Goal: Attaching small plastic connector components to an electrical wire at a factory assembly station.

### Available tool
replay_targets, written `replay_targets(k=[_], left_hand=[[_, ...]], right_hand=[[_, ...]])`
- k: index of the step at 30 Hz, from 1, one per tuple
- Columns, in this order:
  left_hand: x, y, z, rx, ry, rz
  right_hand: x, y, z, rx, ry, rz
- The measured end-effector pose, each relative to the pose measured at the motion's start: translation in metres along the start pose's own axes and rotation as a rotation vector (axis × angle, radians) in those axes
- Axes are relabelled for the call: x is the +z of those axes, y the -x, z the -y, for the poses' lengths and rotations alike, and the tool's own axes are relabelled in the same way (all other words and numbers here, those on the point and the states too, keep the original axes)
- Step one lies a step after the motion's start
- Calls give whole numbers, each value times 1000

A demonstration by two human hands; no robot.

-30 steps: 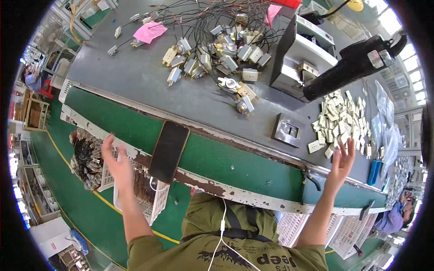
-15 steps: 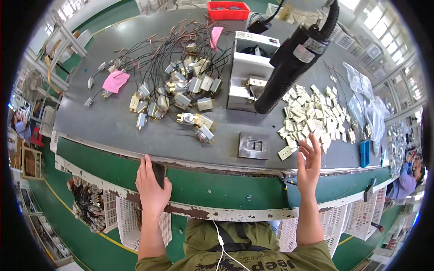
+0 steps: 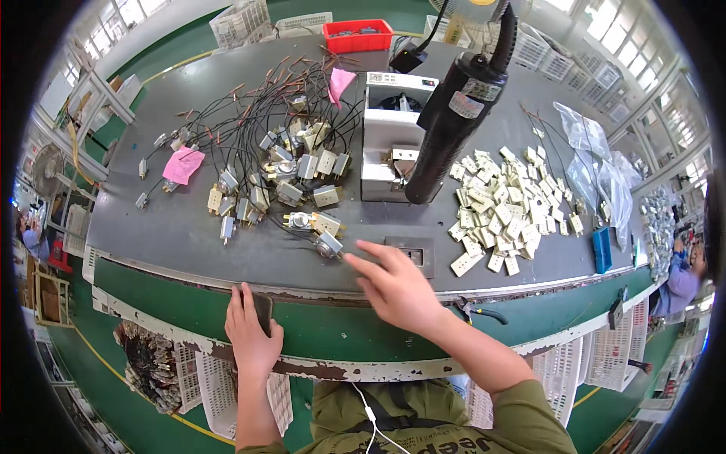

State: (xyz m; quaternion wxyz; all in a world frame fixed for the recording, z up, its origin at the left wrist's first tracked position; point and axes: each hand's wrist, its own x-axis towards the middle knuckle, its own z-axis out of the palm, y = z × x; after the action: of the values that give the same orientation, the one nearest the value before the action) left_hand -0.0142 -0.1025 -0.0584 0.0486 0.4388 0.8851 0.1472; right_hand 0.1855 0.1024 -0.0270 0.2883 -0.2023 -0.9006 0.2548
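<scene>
My left hand (image 3: 253,337) is at the bench's front edge, its fingers along one side of a dark, phone-shaped slab (image 3: 263,309) and its thumb by the other. The palm covers the lower part of the slab. My right hand (image 3: 401,291), fingers stretched and apart, reaches over the front of the bench with nothing in it. Its fingertips are just right of a grey metal-cased part (image 3: 327,246) at the near edge of a pile of wired parts (image 3: 302,163). A metal fixture block (image 3: 423,261) lies partly behind this hand.
A white machine (image 3: 378,136) with a thick black cylinder (image 3: 450,125) stands mid-bench. To its right lies a heap of cream plastic pieces (image 3: 507,208). A blue holder (image 3: 601,250), clear bags (image 3: 586,136), pliers (image 3: 484,312) and a red tray (image 3: 359,38) are also around.
My right hand has swung left from beside the cream pieces to the metal fixture and wired parts, uncovering the pliers. My left hand stays by the dark slab. The whole view has shifted slightly.
</scene>
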Motion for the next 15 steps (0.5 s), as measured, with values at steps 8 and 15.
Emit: replay_targets(k=[8, 15], left_hand=[[-1, 1, 0, 12, 23, -7], [-3, -1, -5, 16, 9, 16]], right_hand=[[45, -32, 5, -56, 197, 44], [59, -44, 0, 43, 167, 63]])
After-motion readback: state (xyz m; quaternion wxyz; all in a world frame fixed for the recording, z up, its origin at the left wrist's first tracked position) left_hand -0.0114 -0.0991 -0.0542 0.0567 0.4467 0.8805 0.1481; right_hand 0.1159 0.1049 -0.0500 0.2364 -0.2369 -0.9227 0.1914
